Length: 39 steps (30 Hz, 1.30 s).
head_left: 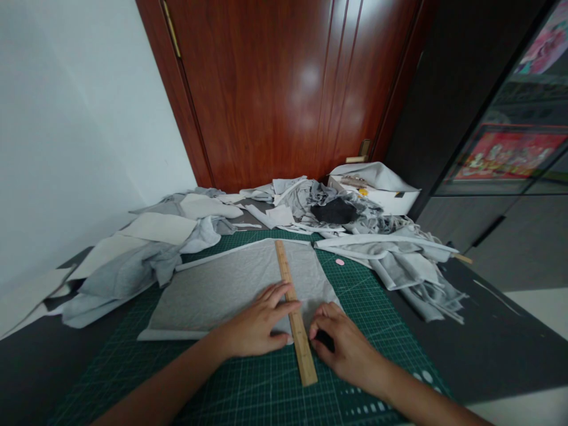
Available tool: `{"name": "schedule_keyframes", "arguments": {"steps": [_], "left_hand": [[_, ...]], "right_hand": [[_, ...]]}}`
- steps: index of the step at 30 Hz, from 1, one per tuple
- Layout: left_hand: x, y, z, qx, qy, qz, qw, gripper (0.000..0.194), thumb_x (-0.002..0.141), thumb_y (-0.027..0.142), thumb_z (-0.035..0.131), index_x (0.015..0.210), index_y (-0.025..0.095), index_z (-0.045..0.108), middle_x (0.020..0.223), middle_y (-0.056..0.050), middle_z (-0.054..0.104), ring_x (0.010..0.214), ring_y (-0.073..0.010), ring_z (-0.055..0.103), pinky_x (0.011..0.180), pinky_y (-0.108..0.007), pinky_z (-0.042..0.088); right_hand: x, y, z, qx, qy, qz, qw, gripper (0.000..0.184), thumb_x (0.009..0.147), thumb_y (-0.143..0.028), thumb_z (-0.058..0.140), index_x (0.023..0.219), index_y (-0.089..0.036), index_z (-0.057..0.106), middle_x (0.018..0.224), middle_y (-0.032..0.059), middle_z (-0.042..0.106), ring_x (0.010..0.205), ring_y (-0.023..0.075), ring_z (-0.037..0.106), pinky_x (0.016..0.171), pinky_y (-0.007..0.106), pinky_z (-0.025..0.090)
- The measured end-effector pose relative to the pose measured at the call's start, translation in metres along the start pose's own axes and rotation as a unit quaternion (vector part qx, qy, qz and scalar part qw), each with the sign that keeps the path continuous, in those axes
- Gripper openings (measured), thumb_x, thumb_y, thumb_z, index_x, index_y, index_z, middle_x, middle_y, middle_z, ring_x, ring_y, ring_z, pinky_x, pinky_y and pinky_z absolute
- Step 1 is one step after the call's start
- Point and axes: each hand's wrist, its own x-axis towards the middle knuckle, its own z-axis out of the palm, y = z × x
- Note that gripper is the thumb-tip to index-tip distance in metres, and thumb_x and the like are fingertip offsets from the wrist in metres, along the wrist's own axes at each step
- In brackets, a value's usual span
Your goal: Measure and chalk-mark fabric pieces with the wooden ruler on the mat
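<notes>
A grey piece of fabric (222,284) with white edge strips lies spread on the green cutting mat (248,390). Across its right part runs a wooden ruler (302,349), its near end reaching past the fabric's lower edge. My left hand (260,322) rests flat with fingers apart, the fingertips pressing on the ruler and the palm over the fabric. Just right of the ruler, my right hand (344,343) is closed in a pinch at the fabric. Something dark shows inside its curled fingers, too hidden to name.
Crumpled grey and white cloth pieces (128,266) lie along the left. More cloth (399,260) and a white box (390,198) are at the back right. A small pink oval piece (339,262) sits on the mat. Behind the table stands a brown wooden door (275,94).
</notes>
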Motion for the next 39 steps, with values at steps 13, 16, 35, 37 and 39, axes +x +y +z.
{"name": "schedule_keyframes", "arguments": {"steps": [13,16,35,37,39], "left_hand": [[-0.001,0.002,0.005,0.043,-0.009,-0.032,0.999,0.072,0.083,0.021,0.056,0.147,0.020,0.023,0.154,-0.014,0.025,0.141,-0.0286,0.022,0.115,-0.050,0.022],[-0.002,-0.001,0.011,0.045,0.012,-0.038,0.998,0.066,0.087,0.016,0.048,0.147,0.021,0.021,0.153,-0.012,0.027,0.141,-0.0257,0.024,0.115,-0.048,0.023],[0.031,-0.011,0.005,0.029,0.125,-0.075,0.989,0.020,0.090,0.018,0.050,0.107,0.023,0.060,0.118,-0.006,0.054,0.116,-0.0229,0.048,0.103,-0.042,0.040],[0.030,-0.010,0.007,0.051,0.118,-0.085,0.988,0.021,0.090,0.024,0.054,0.110,0.022,0.058,0.129,-0.008,0.049,0.124,-0.0257,0.043,0.106,-0.046,0.037],[0.029,-0.011,0.009,0.074,0.099,-0.088,0.988,0.031,0.088,0.032,0.059,0.116,0.020,0.056,0.139,-0.012,0.044,0.131,-0.0287,0.038,0.109,-0.049,0.032]], "right_hand": [[0.058,0.003,-0.010,-0.061,0.000,-0.050,0.997,0.029,0.083,-0.005,0.046,0.109,-0.014,0.057,0.107,0.0103,0.059,0.107,0.0208,0.052,0.096,0.037,0.042],[0.082,0.017,0.001,-0.093,0.019,-0.047,0.994,0.032,0.082,-0.004,0.046,0.111,-0.013,0.057,0.110,0.0122,0.059,0.110,0.0224,0.050,0.097,0.038,0.041],[0.092,0.042,0.022,-0.079,0.086,-0.044,0.992,0.048,0.077,0.000,0.043,0.121,-0.015,0.052,0.113,0.0117,0.059,0.107,0.0231,0.050,0.096,0.042,0.041],[0.092,0.044,0.023,-0.075,0.087,-0.040,0.993,0.049,0.076,0.000,0.044,0.122,-0.015,0.051,0.114,0.0119,0.059,0.108,0.0233,0.050,0.096,0.043,0.040],[0.092,0.046,0.023,-0.073,0.085,-0.042,0.993,0.051,0.075,0.000,0.043,0.123,-0.015,0.051,0.115,0.0120,0.059,0.109,0.0231,0.050,0.097,0.042,0.040]]}}
